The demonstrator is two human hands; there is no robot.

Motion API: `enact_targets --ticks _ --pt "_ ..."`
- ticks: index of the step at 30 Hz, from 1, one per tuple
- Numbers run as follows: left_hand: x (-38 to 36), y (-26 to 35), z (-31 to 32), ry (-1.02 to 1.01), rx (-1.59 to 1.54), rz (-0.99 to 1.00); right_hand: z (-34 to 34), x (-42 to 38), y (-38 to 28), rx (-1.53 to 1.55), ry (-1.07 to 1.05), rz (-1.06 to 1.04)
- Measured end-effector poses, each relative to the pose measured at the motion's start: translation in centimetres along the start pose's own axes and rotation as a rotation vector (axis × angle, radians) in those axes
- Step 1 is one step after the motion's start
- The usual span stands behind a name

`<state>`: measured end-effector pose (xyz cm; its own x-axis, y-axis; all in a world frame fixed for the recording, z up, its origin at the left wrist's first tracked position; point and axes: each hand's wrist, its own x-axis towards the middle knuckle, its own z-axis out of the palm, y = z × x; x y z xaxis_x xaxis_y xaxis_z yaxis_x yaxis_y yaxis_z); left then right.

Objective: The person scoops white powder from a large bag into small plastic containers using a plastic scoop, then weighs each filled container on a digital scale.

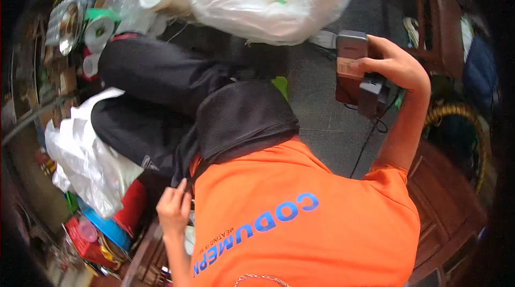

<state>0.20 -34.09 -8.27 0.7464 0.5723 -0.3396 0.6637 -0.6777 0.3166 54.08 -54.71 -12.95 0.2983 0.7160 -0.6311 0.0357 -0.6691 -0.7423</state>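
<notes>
- While the right hand [394, 64] grasps a dark box [351, 67] from its right side, thumb laid across the front, the box is held over the grey floor [316, 150], apart from the body
- Its long axis runs nearly straight up and down the view, the grey end pointing forward, the brown end back toward the person
- A smaller black block [370, 95] sits against its lower right, with a cord [366, 145] trailing down
- The left hand [174, 206] is beside the shirt's edge, fingers partly bent; I cannot tell whether it grips anything
- Ahead, a big clear bag [273, 3] sits near the box; a wooden chair [440, 24] stands to the right, and the bent legs [155, 78] fill the left side
- Blue letters on the orange shirt [343, 222] start "CODUM", upside down; the box's pale label [348, 65] is too blurred to read
</notes>
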Motion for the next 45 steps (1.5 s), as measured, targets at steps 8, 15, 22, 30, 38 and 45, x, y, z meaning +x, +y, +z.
enact_targets --ticks 8,15,22,30,38,45 --pt "-2.5 1.6 -0.5 -0.005 -0.541 -0.29 3.6 4.6 -12.8 -0.214 -0.252 -0.066" --pt "11.7 3.8 -0.4 -0.031 -0.524 0.225 8.3 6.5 -17.7 -0.4 -0.469 -0.118" --pt "12.2 1.8 -1.7 -0.117 -0.509 0.243 10.7 6.6 -16.2 -0.19 -0.446 0.051" --pt "13.9 -0.6 -0.1 0.343 -0.269 0.244 16.5 8.9 -19.2 -0.092 -0.454 0.164" --pt "13.7 -1.9 -1.2 0.28 -0.826 0.193 22.8 10.3 -21.0 0.258 -0.559 0.396" --pt "13.7 -2.2 -1.6 0.385 -0.857 0.269 24.6 10.7 -21.0 0.21 -0.57 0.423"
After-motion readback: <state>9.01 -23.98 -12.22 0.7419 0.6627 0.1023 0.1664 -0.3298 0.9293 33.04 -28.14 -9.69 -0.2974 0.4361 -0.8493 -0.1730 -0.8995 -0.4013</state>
